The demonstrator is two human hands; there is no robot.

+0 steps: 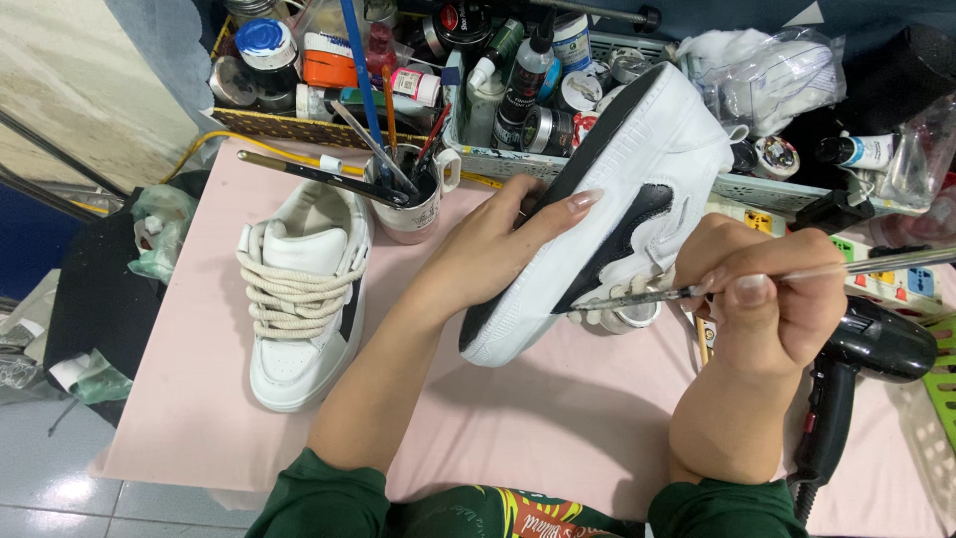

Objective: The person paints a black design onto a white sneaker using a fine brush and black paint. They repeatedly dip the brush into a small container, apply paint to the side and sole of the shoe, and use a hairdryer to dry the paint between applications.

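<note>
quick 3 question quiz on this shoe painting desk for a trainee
1. True or false: the left hand holds the white leather sneaker with a black side patch up off the pink table cover.
2. What does the right hand hold? A) the thin silver-handled paintbrush B) scissors C) a sponge
3. Which black tool lies right of the right hand?

Key
1. True; its grip wraps the sole.
2. A; the tip meets the black patch.
3. The black plastic hair dryer.
</note>
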